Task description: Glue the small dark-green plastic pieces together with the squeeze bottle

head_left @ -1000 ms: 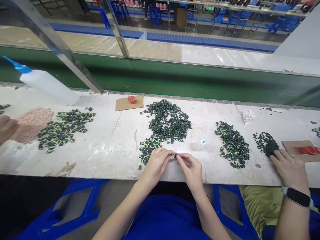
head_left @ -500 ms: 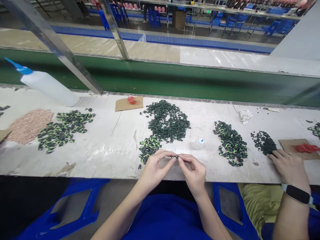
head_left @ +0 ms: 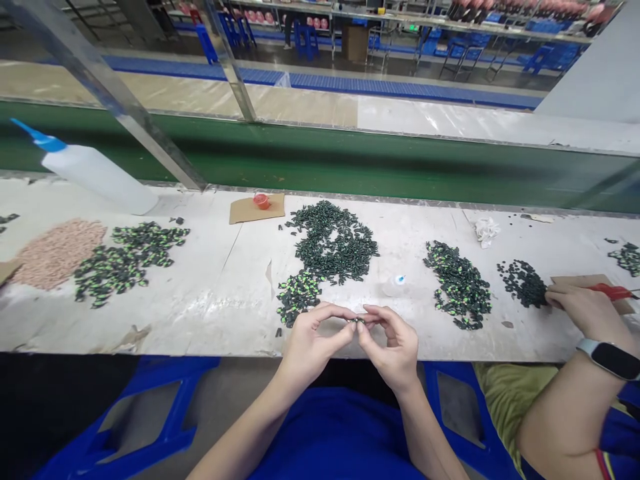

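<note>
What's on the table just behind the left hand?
Beyond the left hand is a pile of dark pieces with green marks; farther back lies a larger dark pile. The hand covers some tabletop, so anything there is hidden.

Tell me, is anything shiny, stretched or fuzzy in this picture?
Head view: glare whitens the table toward the left; head view: the white bottle looks stretched, probably by a wide lens; head view: the small piece pinched by the left hand and right hand is too tiny to see clearly.
</note>
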A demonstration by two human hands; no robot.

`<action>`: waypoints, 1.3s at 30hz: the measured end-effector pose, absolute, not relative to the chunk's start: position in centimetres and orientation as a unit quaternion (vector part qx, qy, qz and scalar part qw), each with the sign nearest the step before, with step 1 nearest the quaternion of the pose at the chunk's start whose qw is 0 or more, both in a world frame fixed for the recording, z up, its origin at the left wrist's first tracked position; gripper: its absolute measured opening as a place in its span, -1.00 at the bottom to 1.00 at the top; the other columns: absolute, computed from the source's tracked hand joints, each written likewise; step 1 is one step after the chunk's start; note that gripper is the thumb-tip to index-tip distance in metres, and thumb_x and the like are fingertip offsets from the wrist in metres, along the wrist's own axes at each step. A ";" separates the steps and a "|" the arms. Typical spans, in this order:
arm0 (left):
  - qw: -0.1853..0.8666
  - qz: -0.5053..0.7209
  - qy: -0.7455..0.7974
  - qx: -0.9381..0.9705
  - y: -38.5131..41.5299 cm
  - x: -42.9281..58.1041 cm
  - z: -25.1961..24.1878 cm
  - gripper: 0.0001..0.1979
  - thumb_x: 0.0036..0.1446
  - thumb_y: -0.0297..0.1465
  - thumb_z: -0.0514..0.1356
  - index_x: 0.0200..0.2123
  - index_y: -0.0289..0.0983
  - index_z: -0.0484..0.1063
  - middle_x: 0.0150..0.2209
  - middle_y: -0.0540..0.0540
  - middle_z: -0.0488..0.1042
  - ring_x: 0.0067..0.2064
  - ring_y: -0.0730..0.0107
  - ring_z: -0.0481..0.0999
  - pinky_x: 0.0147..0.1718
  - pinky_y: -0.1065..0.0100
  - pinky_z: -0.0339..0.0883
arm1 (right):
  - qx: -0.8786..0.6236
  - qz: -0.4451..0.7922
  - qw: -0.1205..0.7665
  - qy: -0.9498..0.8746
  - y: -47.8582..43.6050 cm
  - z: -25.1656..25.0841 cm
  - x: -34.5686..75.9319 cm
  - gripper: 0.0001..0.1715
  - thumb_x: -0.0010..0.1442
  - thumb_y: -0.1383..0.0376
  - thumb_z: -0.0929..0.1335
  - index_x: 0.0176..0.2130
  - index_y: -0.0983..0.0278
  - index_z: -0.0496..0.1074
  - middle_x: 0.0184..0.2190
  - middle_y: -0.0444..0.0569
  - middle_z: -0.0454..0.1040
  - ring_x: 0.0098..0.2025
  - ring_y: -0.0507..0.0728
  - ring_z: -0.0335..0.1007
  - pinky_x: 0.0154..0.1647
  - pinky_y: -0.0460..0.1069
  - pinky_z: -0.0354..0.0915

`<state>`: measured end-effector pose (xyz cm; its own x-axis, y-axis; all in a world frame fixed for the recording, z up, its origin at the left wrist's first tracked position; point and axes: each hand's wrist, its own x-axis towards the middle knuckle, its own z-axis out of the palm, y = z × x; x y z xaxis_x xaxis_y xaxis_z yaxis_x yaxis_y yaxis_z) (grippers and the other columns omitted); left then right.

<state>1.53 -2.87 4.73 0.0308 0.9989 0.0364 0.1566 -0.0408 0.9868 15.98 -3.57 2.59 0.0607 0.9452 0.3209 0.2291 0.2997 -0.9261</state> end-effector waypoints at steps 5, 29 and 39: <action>0.442 0.460 0.515 0.573 -3.2 1.5 5.0 -0.93 -0.03 -0.44 0.27 -0.42 -0.23 0.58 -0.40 -0.05 0.58 -0.30 0.32 0.54 -0.24 0.35 0.41 | -0.480 0.354 0.521 -0.611 -3.6 2.5 16.5 -0.71 0.05 0.38 0.40 -0.16 0.21 0.48 -0.41 -0.07 0.57 -0.41 0.07 0.51 -0.32 -0.01 0.47; 0.175 0.401 0.471 0.766 -3.6 1.3 5.5 -0.84 0.27 -0.50 0.06 -0.25 -0.22 0.44 -0.35 0.00 0.59 -0.28 0.37 0.52 -0.13 0.25 0.16 | -0.444 0.523 0.538 -0.490 -3.3 3.2 16.8 -0.67 -0.01 0.37 0.44 -0.17 0.22 0.46 -0.45 -0.11 0.52 -0.41 0.02 0.45 -0.32 -0.08 0.42; 0.130 0.429 0.460 0.766 -4.3 2.3 5.3 -0.77 0.22 -0.62 0.04 -0.26 -0.23 0.43 -0.44 0.03 0.55 -0.37 0.40 0.45 -0.16 0.27 0.13 | -0.466 0.544 0.522 -0.463 -3.3 1.6 17.1 -0.66 -0.13 0.35 0.48 -0.26 0.23 0.45 -0.54 -0.16 0.45 -0.50 -0.01 0.36 -0.41 -0.10 0.39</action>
